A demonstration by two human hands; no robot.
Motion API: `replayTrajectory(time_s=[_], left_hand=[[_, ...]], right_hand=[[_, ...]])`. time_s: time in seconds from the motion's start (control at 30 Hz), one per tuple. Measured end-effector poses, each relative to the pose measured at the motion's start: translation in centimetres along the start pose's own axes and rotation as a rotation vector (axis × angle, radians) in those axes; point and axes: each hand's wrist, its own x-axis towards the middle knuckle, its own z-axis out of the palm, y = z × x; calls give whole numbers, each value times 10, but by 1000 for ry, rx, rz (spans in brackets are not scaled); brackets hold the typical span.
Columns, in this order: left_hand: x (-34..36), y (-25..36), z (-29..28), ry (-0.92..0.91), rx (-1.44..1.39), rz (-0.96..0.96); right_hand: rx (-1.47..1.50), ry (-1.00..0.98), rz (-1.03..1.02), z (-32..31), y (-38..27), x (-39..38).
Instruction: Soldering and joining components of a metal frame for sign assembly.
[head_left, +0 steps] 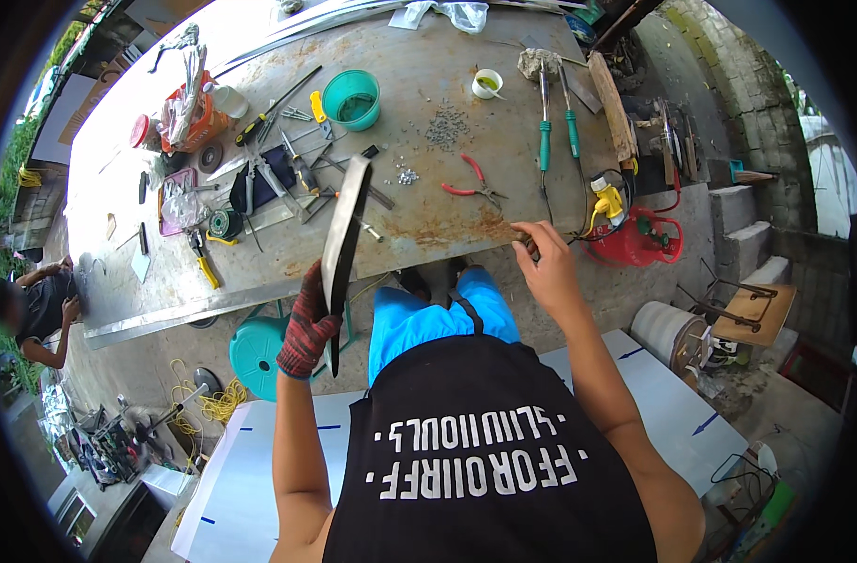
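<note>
My left hand (308, 324) wears a red and black work glove and is closed around a long, bent sheet-metal piece (345, 230). The piece stands nearly upright over the table's front edge, with a shiny grey face and a dark side. A small pale metal part (370, 230) shows beside it; I cannot tell whether they are joined. My bare right hand (546, 258) is at the table's front edge with its fingers curled together. Something small and dark seems to be in them, too hidden to name. Red-handled pliers (475, 183) lie on the table beyond that hand.
The metal worktable (419, 84) carries a green bowl (350, 99), scattered small metal bits (447, 125), a small white cup (487, 83) and two green-handled soldering irons (545, 141). A red gas cylinder (639, 236) stands at right, a green stool (257, 357) below left. Another person (48, 305) is far left.
</note>
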Motion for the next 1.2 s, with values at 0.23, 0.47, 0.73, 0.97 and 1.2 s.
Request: replayTrajectory(time_s=[0.23,0.47,0.73,0.97,1.2], left_hand=[[-6,-19,17,384,186,65],[-1,0,75,504,201,22],[-23,6,154,781,235,-116],[-40,9,181,942,186,-179],[-38,10,180,980,195,-175]], right_hand=[[-115,-153,-16,38,82,69],[-197,-278,-221,94,146,199],[-272,-347,-365,152,161,298],[-347,-476,-467,158,170,307],[-307,-485,-459,155,183,306]])
